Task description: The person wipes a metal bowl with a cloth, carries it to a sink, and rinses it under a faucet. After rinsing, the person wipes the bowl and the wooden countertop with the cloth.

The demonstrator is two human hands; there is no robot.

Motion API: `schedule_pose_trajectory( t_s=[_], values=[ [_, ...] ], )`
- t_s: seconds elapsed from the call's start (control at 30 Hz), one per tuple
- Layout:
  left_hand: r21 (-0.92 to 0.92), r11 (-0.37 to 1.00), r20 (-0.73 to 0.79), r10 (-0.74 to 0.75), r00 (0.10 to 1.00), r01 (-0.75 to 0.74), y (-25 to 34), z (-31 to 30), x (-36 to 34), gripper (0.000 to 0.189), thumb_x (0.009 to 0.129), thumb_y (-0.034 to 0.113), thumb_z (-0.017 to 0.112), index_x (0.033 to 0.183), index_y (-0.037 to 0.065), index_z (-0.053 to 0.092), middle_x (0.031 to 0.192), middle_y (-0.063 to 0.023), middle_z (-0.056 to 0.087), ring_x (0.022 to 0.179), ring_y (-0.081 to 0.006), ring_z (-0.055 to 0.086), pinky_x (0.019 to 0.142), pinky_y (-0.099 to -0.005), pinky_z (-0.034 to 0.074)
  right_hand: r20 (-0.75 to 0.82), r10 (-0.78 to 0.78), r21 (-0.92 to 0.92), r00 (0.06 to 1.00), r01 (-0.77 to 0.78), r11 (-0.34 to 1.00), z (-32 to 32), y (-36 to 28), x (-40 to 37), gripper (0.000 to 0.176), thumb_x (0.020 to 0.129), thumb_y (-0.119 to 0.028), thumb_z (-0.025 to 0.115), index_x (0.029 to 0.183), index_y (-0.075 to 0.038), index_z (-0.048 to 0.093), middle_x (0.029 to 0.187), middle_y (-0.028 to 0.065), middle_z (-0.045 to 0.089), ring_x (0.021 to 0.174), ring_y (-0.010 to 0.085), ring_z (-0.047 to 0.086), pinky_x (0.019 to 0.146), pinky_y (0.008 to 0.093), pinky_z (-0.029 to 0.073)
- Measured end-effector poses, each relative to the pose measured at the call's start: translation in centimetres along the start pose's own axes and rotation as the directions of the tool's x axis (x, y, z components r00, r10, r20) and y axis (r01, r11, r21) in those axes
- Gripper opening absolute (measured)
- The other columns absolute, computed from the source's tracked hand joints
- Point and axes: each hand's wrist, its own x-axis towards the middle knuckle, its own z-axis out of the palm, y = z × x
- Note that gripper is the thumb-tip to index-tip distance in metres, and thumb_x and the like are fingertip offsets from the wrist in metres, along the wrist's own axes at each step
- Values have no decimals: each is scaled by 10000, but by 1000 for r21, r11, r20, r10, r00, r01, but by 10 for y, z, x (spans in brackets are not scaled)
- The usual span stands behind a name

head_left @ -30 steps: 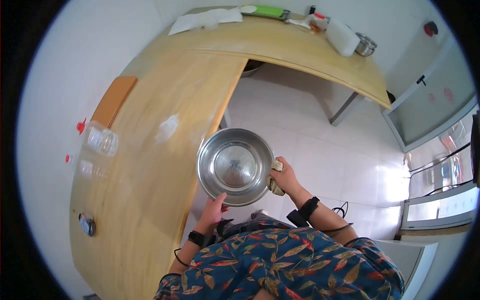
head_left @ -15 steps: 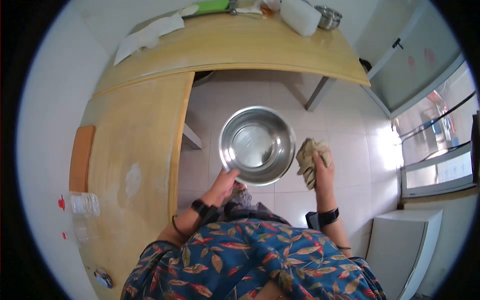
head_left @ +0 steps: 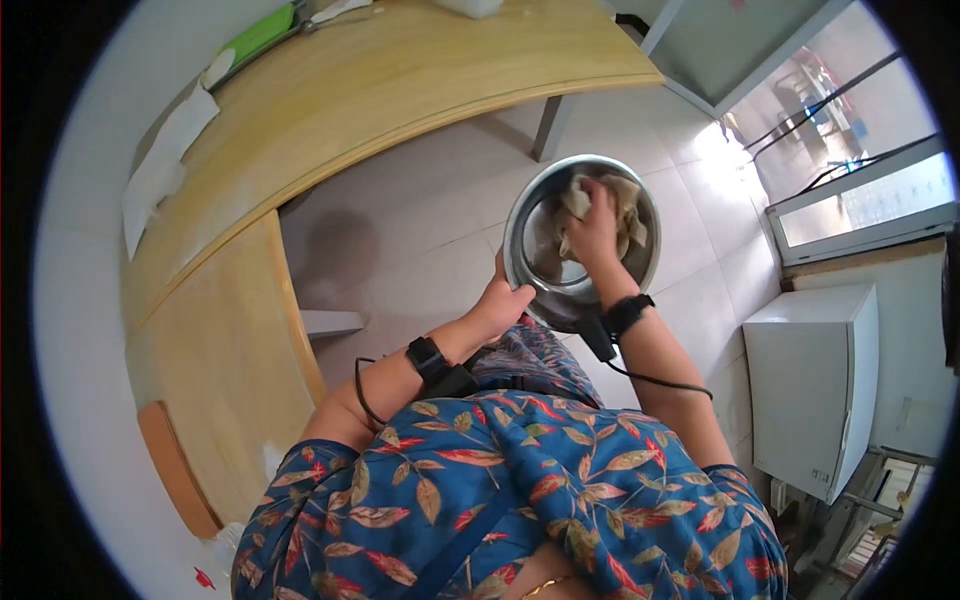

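1. I see the left hand point(head_left: 500, 308) pinching the near rim of the stainless-steel basin point(head_left: 542, 240) ahead of it.
2. My view shows the right hand point(head_left: 594, 232) clutching a beige cloth point(head_left: 630, 205) inside.
3. Wooden table point(head_left: 410, 85): beyond the left hand.

The left hand point(head_left: 497, 305) grips a round, shiny steel basin point(head_left: 532, 240) at its near left rim, thumb lapping over the edge. Inside it, the right hand point(head_left: 592, 225) clutches a crumpled beige cloth point(head_left: 630, 205) (both wrists wear black bands) against the inner wall. The basin is held above the pale tiled floor point(head_left: 425, 205), off the near edge of the far yellow wooden bench point(head_left: 400, 100). Along that bench's far edge lies a flat bright-green board point(head_left: 258, 35); a rumpled white sheet point(head_left: 165, 165) covers its left end. An orange-brown rectangular board point(head_left: 178, 465) sits at the left bench's outer edge.
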Motion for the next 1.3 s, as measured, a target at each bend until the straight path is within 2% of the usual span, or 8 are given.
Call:
schedule_pose_trajectory(
  t_s=[0.1, 0.17, 0.27, 0.4, 0.5, 0.6, 0.83, 1.3],
  values=[
    [16, 1000, 41, -25, 999, 24, 17, 1, 45, 720, 846, 24, 474, 1456, 161, 116, 1180, -124, 497, 735, -157, 578, 444, -264, 498, 240, -174, 183, 955, 132, 974, 14, -9, 24, 444, 684, -26, 658, 1108, -42, 532, 1077, 196, 537, 1063, 398, 511, 930, 418, 425],
    [99, 995, 17, -13, 1000, 11, 36, -13, 80, 749, 845, 31, 481, 1467, 183, 94, 1163, -143, 506, 670, -159, 554, 428, -263, 483, 550, -384, 325, 741, 234, 916, 15, 0, 35, 411, 686, -38, 669, 1077, -87, 551, 1072, 172, 538, 1045, 394, 530, 908, 424, 437],
    [163, 986, -128, 58, 990, -36, 66, -18, 121, 740, 844, 31, 473, 1466, 178, 99, 1136, -140, 520, 643, -150, 546, 430, -263, 481, 889, -197, 7, 414, 418, 908, -7, 40, 79, 290, 761, -155, 636, 1047, -117, 606, 1067, 150, 585, 1038, 355, 584, 859, 436, 493],
    [103, 994, -206, 49, 977, -29, 82, -3, 174, 717, 834, 34, 471, 1451, 150, 125, 1146, -139, 513, 680, -147, 564, 450, -251, 484, 680, -33, -492, 733, 489, 720, -49, 77, 178, 186, 745, -117, 603, 926, -116, 646, 968, 129, 603, 937, 303, 603, 786, 440, 504],
    [-10, 1000, -325, 5, 946, -9, 102, 24, 212, 487, 852, 61, 460, 1332, 96, 384, 1054, -64, 578, 698, -113, 580, 476, -225, 457, 390, -237, -408, 890, 397, 822, -84, 80, 244, 246, 715, -60, 611, 959, -88, 627, 973, 121, 594, 915, 333, 589, 783, 456, 493],
    [-12, 999, -300, 26, 954, -32, 107, 18, 254, 601, 854, 75, 475, 1386, 121, 201, 1123, -110, 508, 720, -138, 580, 470, -239, 487, 84, -204, -137, 975, 214, 967, -104, 96, 283, 325, 744, 8, 592, 1062, -60, 592, 993, 118, 610, 916, 311, 598, 781, 392, 489],
    [-23, 1000, -397, 5, 918, -15, 145, -9, 336, 439, 861, 110, 499, 1277, 122, 361, 1003, -59, 561, 679, -117, 563, 506, -252, 478, 61, 410, 662, 910, -344, 666, -90, 181, 345, 285, 866, -18, 530, 1150, -6, 546, 1033, 82, 596, 888, 147, 580, 758, 261, 480],
    [-301, 937, -274, -261, 926, 175, 183, -68, 512, 201, 852, 136, 551, 1053, 128, 544, 921, -1, 562, 751, -123, 513, 584, -251, 429, 26, 281, 442, 959, -264, 858, -22, 220, 499, 371, 837, 14, 561, 1202, -50, 563, 1137, 81, 600, 1065, 191, 566, 922, 298, 453]
  ],
)
